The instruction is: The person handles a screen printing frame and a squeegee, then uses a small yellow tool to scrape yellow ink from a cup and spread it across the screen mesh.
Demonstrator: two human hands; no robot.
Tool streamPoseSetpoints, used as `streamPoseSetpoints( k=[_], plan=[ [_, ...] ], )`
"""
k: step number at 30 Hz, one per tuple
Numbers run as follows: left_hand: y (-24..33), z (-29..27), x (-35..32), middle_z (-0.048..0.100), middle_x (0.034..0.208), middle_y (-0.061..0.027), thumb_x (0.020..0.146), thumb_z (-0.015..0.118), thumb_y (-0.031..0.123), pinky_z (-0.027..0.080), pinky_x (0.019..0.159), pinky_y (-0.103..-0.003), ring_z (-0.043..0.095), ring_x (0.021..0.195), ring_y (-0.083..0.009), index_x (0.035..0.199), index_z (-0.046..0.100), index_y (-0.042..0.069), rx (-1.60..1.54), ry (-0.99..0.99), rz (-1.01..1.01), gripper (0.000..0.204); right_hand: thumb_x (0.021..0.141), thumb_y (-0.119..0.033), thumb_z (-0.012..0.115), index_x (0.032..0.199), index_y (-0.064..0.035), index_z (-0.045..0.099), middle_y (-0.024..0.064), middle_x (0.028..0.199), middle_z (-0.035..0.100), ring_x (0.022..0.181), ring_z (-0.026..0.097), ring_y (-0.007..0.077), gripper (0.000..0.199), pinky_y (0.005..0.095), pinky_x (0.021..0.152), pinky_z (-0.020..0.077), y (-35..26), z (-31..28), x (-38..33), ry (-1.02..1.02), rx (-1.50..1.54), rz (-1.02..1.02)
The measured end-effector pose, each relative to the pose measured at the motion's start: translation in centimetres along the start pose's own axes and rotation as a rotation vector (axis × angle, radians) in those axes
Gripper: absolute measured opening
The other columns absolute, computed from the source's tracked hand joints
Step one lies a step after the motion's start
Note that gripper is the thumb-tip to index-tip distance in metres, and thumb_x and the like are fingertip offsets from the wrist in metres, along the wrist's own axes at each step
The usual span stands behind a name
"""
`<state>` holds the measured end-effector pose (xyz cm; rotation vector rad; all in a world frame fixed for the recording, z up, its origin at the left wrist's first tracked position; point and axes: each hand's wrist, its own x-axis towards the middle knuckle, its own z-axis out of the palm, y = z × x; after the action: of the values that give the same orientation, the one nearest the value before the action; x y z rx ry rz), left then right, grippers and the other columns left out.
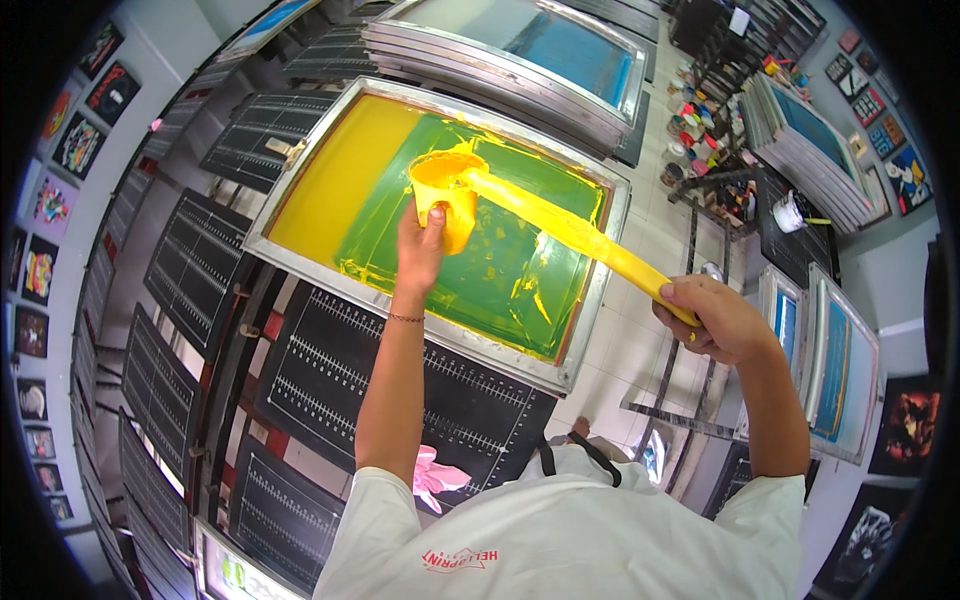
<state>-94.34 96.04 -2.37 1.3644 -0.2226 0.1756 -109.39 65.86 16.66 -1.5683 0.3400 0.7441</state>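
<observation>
My left hand is wrapped round a yellow ink tub, held above a framed printing screen. Yellow ink coats the tub's rim and inside. In my right hand is the near end of a long yellow squeegee, smeared thickly with ink. It slants up to the left, and its far end meets the tub's rim. Below, the screen's mesh is yellow at the left and green elsewhere, with streaks of yellow ink along the edges of the green area.
Black printing boards with white ruled marks lie under and left of the screen. Stacked screens stand beyond it, with more leaning at the right. Several ink pots crowd the far right. A pink cloth lies near my body.
</observation>
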Motion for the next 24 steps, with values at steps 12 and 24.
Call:
streamPoseSetpoints(
  k=[12, 24],
  plan=[
    [-0.1, 4.8, -3.2, 0.062, 0.101, -0.0089, 0.096, 0.055, 0.036, 0.047, 0.082, -0.03, 0.056, 0.092, -0.0149, 0.116, 0.054, -0.003, 0.127, 0.028, -0.079, 0.044, 0.095, -0.031, 0.049, 0.077, -0.0049, 0.056, -0.0032, 0.058, 0.044, 0.053, 0.04, 0.0064, 0.033, 0.0253, 0.049, 0.0314, 0.4, -3.8, 3.0, 0.047, -0.392, -0.307],
    [-0.9, 5.3, -0.1, 0.061, 0.101, -0.0071, 0.095, 0.055, 0.04, 0.047, 0.079, -0.029, 0.055, 0.089, -0.013, 0.119, 0.052, -0.002, 0.193, 0.402, -0.085, 0.048, 0.09, -0.02, 0.054, 0.077, 0.0028, 0.052, 0.0161, 0.053, 0.046, 0.045, 0.041, 0.0288, 0.027, 0.0387, 0.047, 0.0327, -5.2, -11.2, 9.8, -0.007, -0.976, -0.615]
  ],
)
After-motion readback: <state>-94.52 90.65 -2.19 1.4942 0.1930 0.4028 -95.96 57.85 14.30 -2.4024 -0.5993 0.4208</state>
